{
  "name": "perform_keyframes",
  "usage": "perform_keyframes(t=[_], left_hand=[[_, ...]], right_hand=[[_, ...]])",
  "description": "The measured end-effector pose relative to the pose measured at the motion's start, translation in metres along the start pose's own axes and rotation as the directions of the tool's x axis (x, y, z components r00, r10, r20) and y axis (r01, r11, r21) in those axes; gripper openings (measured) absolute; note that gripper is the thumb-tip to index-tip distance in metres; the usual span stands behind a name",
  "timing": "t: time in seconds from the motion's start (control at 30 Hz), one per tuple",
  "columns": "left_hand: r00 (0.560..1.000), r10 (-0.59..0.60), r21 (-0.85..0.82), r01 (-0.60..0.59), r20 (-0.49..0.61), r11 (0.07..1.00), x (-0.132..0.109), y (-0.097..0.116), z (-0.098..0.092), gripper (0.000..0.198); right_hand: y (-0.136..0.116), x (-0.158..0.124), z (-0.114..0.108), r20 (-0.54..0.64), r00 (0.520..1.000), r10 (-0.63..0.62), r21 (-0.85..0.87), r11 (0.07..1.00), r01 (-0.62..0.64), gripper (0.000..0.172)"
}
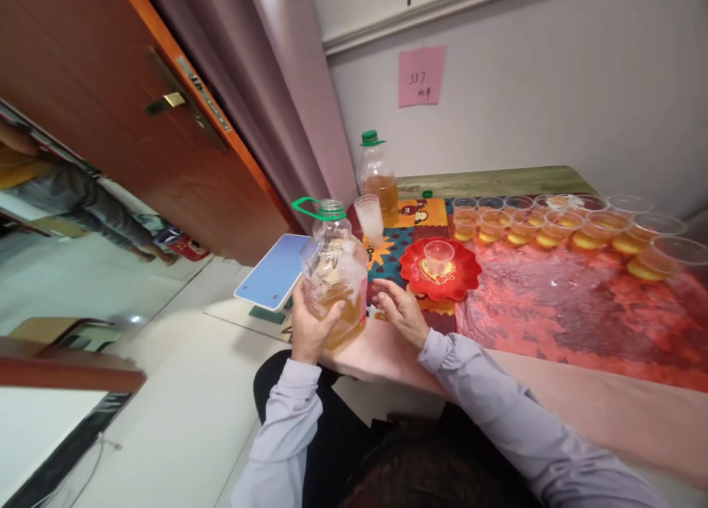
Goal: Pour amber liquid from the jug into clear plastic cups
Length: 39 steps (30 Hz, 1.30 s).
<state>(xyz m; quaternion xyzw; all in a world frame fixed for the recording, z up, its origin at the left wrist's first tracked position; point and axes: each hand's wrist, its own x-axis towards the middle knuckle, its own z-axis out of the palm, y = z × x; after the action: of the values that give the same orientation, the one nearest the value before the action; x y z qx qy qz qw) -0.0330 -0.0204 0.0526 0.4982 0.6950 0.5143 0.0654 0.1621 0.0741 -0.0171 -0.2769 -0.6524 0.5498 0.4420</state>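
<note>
My left hand (pixel 314 324) grips the lower side of a large clear plastic jug (pixel 335 272), which has a green handle ring, no cap and amber liquid in its lower part. Just right of the jug, my right hand (pixel 401 309) is held with its fingers apart and nothing in it. Beyond that hand lies a red scalloped plate (pixel 467 279) with one clear cup (pixel 439 256) standing on it. Behind the jug is a stack of clear plastic cups (pixel 369 217).
A second jug (pixel 381 191) with a green cap stands at the back. Several filled cups (pixel 523 224) line the right side of the table on red plastic film (pixel 553 309). A blue panel (pixel 271 272) lies left. Through the doorway, a person (pixel 71 191) is partly visible.
</note>
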Motion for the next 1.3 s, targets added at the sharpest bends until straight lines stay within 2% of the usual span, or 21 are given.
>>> perform_keyframes(t=[0.17,0.3,0.43,0.5,0.7,0.83,1.0,1.17,1.3], left_hand=[[0.999,-0.009,0.038,0.008,0.038,0.999,0.007,0.007,0.005,0.088],[0.997,-0.003,0.077,-0.003,0.077,0.997,0.010,0.008,0.006,0.090],[0.997,-0.015,0.207,-0.002,0.077,0.978,0.013,0.012,0.007,0.109],[0.997,-0.005,0.243,-0.015,0.081,0.970,0.014,0.016,0.009,0.114],[0.984,0.053,0.213,-0.090,0.173,0.973,0.023,0.035,0.015,0.108],[0.956,0.092,0.285,-0.174,0.279,0.943,0.034,0.045,0.012,0.105],[0.914,0.138,0.364,-0.286,0.381,0.886,0.044,0.057,0.005,0.104],[0.891,0.128,0.460,-0.343,0.436,0.819,0.048,0.068,-0.001,0.110],[0.872,0.105,0.513,-0.374,0.477,0.773,0.052,0.073,-0.004,0.110]], right_hand=[[0.004,-0.001,-0.001,0.118,0.991,-0.056,0.091,0.995,0.045,0.054],[0.005,0.001,0.002,0.137,0.988,-0.069,0.234,0.972,0.035,0.065],[0.005,0.003,0.003,0.138,0.989,-0.053,0.313,0.950,0.007,0.072],[0.003,0.003,0.002,0.132,0.990,-0.057,0.320,0.947,0.012,0.073],[-0.004,0.000,-0.004,0.106,0.994,0.002,0.254,0.967,-0.029,0.094],[-0.008,-0.001,-0.003,0.120,0.992,0.046,0.313,0.946,-0.082,0.074],[-0.009,-0.001,0.002,0.093,0.995,0.041,0.429,0.900,-0.078,0.070],[-0.004,-0.005,0.004,0.114,0.989,0.095,0.343,0.931,-0.129,0.058],[-0.002,-0.007,0.005,0.137,0.984,0.112,0.333,0.931,-0.152,0.059]])
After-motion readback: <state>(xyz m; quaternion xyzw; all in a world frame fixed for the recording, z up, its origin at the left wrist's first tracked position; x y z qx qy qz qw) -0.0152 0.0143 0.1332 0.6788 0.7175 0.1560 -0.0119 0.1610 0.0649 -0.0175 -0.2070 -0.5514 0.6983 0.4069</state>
